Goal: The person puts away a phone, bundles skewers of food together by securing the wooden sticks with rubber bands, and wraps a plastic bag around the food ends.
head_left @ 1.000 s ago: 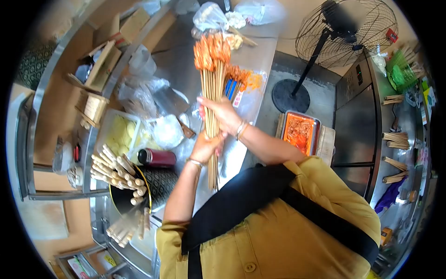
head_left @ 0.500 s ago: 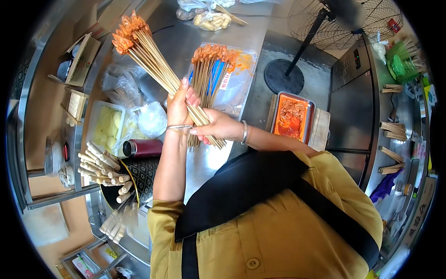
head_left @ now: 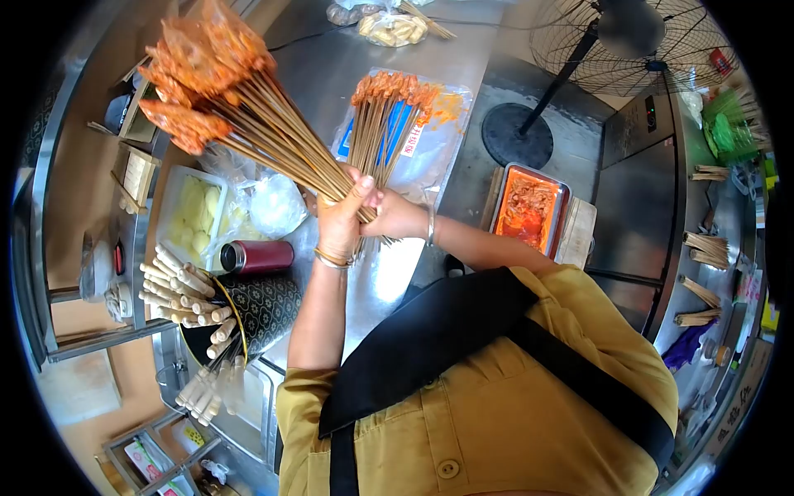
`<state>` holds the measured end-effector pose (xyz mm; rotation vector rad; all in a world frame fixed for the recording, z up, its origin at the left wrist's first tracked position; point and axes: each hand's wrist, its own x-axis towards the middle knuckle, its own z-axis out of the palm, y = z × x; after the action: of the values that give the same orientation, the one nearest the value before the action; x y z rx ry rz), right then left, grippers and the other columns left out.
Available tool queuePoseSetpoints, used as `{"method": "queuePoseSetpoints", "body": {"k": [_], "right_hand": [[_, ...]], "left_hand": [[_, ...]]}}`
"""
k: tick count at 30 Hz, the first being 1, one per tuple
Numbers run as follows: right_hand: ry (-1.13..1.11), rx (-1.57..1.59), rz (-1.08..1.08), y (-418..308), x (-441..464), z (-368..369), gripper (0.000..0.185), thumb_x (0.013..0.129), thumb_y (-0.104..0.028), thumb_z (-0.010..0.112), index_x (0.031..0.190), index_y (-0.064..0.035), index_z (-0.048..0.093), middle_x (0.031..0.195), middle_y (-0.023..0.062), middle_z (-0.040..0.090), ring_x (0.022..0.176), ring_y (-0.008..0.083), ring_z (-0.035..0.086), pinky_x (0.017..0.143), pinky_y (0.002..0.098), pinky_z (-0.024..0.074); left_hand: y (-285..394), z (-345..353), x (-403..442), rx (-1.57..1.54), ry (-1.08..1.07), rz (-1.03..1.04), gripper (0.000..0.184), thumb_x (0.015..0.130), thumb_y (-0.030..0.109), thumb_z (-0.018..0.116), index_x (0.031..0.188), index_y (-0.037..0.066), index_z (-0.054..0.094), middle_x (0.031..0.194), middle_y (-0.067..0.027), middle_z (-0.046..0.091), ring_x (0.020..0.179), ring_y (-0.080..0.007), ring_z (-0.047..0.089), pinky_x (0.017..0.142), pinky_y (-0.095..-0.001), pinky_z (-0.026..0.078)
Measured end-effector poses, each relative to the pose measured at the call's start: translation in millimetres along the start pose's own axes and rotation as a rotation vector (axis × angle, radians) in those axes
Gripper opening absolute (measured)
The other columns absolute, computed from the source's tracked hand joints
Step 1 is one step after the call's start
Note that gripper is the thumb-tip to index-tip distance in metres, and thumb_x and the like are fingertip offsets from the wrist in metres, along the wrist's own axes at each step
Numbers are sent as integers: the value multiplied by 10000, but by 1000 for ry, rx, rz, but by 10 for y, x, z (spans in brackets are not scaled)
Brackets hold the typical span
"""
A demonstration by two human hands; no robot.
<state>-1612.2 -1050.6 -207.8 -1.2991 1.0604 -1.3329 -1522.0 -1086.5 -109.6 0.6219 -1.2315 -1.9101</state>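
Note:
A thick bundle of meat skewers (head_left: 289,136) points up and to the left, its red-orange marinated meat nearest the camera. My left hand (head_left: 341,217) is wrapped round the bamboo sticks near their lower ends. Right beside it, my right hand (head_left: 393,217) closes on the same stick ends; its fingers are partly hidden behind my left hand. Just beyond the hands, more meat skewers (head_left: 379,124) lie on a clear plastic-covered tray (head_left: 438,153) with orange sauce smears and a blue-and-white label.
A metal tray of red marinated meat (head_left: 529,207) sits at the right, below a standing fan (head_left: 538,116). At the left are a tub of pale slices (head_left: 190,211), a red flask (head_left: 256,256) and a patterned container (head_left: 265,306) of wooden-handled sticks.
The bundle has come nearer the camera and its meat ends have fanned out wider. Both hands have drawn together round the lower part of the sticks.

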Motion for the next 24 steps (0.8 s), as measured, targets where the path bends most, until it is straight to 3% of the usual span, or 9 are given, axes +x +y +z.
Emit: {"method": "queuePoseSetpoints", "body": {"k": [1, 3, 4, 5, 7, 12, 17, 21, 24], "right_hand": [[-3, 4, -3, -3, -29, 8, 355, 664, -112, 697, 953, -5, 521, 872, 79, 583, 841, 155, 554, 769, 290, 452], [59, 93, -91, -13, -143, 15, 487, 682, -142, 703, 1107, -26, 496, 938, 104, 593, 894, 181, 564, 794, 317, 456], [45, -69, 3, -55, -216, -45, 589, 705, -152, 693, 1232, -75, 442, 966, 109, 602, 928, 201, 571, 819, 333, 456], [77, -178, 12, 211, -263, -22, 598, 716, -132, 674, 1259, -107, 425, 961, 113, 599, 927, 220, 574, 820, 336, 455], [125, -201, -121, 118, -274, -22, 572, 712, -130, 673, 1233, -91, 440, 944, 119, 597, 898, 233, 582, 800, 341, 463], [110, -179, -68, 251, -267, -8, 534, 697, -119, 679, 1186, -77, 471, 899, 120, 593, 862, 234, 590, 765, 339, 468], [156, -80, -51, 267, -319, 43, 544, 703, -93, 641, 1212, -98, 450, 882, 91, 587, 837, 184, 580, 743, 307, 461], [136, 62, -12, 318, -337, 68, 680, 723, -49, 637, 1329, -56, 329, 1028, 72, 583, 967, 137, 548, 847, 269, 430], [205, 49, -143, 50, -388, 153, 677, 733, -28, 626, 1333, -14, 312, 1152, 95, 522, 1036, 144, 509, 881, 279, 414]], "left_hand": [[-87, -45, -23, 14, -22, 4, 194, 784, 82, 673, 851, 39, 497, 672, -43, 542, 578, -131, 535, 589, -269, 487], [-281, -121, -94, 135, -19, -45, 186, 775, 102, 691, 813, 44, 518, 693, -26, 552, 594, -108, 523, 586, -244, 466], [-412, -197, -144, 234, -43, -83, 186, 769, 113, 700, 794, 48, 528, 698, -15, 549, 608, -96, 513, 588, -235, 454], [-521, -273, -168, 336, -70, -112, 187, 764, 124, 710, 776, 52, 537, 704, -4, 547, 622, -85, 504, 589, -225, 443], [-527, -258, -172, 336, -102, -99, 197, 754, 136, 725, 756, 54, 545, 721, 9, 532, 701, -91, 509, 689, -234, 452], [-463, -187, -184, 215, -99, -98, 202, 753, 110, 725, 764, 61, 529, 696, 7, 533, 665, -91, 514, 829, -264, 455], [-430, -144, -225, 343, -69, -126, 226, 798, 179, 684, 727, 72, 498, 643, -25, 552, 598, -94, 522, 527, -210, 408], [-497, -142, -167, 249, -56, -127, 203, 807, 154, 673, 756, 64, 498, 628, -23, 543, 579, -100, 524, 534, -227, 427], [-431, -50, -197, 268, -26, -142, 195, 811, 140, 667, 767, 60, 495, 616, -19, 526, 582, -111, 531, 565, -248, 461]]}}
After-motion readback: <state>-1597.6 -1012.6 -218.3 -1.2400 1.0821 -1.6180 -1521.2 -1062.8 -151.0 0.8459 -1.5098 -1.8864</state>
